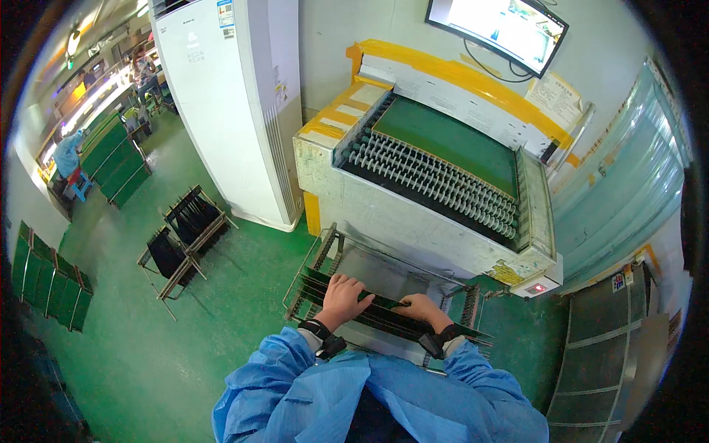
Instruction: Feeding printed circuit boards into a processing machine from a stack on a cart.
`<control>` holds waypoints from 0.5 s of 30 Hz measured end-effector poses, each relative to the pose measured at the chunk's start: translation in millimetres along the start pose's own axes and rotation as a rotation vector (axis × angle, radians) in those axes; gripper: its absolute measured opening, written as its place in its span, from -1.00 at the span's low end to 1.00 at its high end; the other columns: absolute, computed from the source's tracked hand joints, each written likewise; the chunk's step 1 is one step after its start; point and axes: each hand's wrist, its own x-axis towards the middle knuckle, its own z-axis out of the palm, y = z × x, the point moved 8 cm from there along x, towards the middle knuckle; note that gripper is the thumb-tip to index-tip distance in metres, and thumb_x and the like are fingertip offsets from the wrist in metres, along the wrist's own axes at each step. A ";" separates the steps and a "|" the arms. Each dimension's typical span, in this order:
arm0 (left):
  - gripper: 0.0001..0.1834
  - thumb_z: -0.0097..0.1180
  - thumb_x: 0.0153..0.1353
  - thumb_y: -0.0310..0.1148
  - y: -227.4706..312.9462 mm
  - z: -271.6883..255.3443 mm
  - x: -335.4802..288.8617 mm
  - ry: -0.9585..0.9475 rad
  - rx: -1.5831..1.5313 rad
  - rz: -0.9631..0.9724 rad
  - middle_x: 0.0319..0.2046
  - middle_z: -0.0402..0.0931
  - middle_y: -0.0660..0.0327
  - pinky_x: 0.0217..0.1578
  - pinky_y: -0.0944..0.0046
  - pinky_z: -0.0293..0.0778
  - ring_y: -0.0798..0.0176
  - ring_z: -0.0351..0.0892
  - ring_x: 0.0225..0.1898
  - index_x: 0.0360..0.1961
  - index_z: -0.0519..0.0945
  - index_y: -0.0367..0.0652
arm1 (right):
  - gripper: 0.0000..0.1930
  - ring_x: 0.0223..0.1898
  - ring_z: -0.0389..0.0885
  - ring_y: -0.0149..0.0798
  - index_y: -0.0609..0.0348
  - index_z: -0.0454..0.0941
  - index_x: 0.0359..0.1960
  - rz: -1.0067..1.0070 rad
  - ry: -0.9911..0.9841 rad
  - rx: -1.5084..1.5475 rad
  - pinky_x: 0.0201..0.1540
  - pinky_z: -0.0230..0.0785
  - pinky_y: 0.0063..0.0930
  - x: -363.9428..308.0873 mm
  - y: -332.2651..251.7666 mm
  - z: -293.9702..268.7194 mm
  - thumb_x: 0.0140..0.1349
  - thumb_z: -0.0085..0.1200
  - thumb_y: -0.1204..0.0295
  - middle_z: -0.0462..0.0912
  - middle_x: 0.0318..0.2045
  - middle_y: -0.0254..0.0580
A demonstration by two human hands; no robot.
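Observation:
Several thin dark green panels [388,322] stand on edge, close together, in a metal rack [325,255] right in front of me. My left hand [343,301] is closed over the upper edge of the panels, left of the middle. Farther right, my right hand [421,310] curls its fingers over the same upper edges; its fingertips are partly hidden. How many panels each hand holds cannot be made out. Beyond the rack, a large green panel [447,140] lies on the rollers [436,181] of a conveyor machine [413,214].
A tall white cabinet unit [214,111] stands left of the machine. Racks with dark panels [185,229] sit on the green floor at left, with green panel racks [52,284] farther left. A screen [502,29] hangs above. Grey racking [602,362] stands at right. People work far back left.

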 end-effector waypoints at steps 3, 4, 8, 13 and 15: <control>-0.62 0.20 0.24 0.02 -1.4 0.4 0.0 0.001 0.002 -0.001 -0.27 0.62 0.14 0.26 -0.12 0.24 -0.02 0.54 -0.04 -0.29 0.65 -0.10 | -0.40 -0.17 0.73 0.01 0.09 0.75 -0.12 -0.017 0.011 -0.008 -0.09 0.51 -0.21 -0.2 -1.3 -1.5 0.15 0.22 -0.23 0.76 -0.21 0.01; -0.62 0.20 0.24 0.02 -1.4 0.1 0.1 0.003 0.005 -0.001 -0.27 0.62 0.14 0.26 -0.12 0.24 -0.02 0.54 -0.03 -0.30 0.65 -0.10 | -0.39 -0.16 0.73 0.01 0.09 0.75 -0.13 -0.025 0.016 -0.010 -0.08 0.51 -0.21 -0.4 -2.7 -2.4 0.15 0.22 -0.23 0.76 -0.21 0.01; -0.63 0.20 0.23 0.02 -1.5 1.2 1.0 -0.004 0.014 -0.001 -0.27 0.62 0.14 0.27 -0.12 0.23 -0.03 0.54 -0.02 -0.30 0.65 -0.10 | -0.39 -0.16 0.73 0.01 0.08 0.75 -0.13 -0.021 0.007 -0.007 -0.08 0.51 -0.20 1.0 -0.9 -1.2 0.14 0.23 -0.23 0.76 -0.21 0.00; -0.62 0.21 0.23 0.02 -1.3 0.2 2.8 -0.018 0.010 -0.009 -0.25 0.62 0.14 0.27 -0.13 0.23 -0.03 0.54 -0.02 -0.29 0.65 -0.10 | -0.41 -0.17 0.73 0.02 0.08 0.75 -0.13 -0.006 0.005 -0.002 -0.09 0.51 -0.20 4.1 3.4 0.6 0.14 0.24 -0.21 0.76 -0.22 -0.01; -0.63 0.22 0.23 0.02 -3.5 1.7 2.6 -0.010 0.004 -0.012 -0.24 0.62 0.14 0.27 -0.13 0.24 -0.02 0.54 -0.01 -0.29 0.66 -0.10 | -0.42 -0.17 0.73 0.01 0.08 0.75 -0.13 -0.008 0.009 -0.008 -0.09 0.51 -0.20 4.9 1.7 -0.8 0.14 0.25 -0.20 0.76 -0.22 -0.02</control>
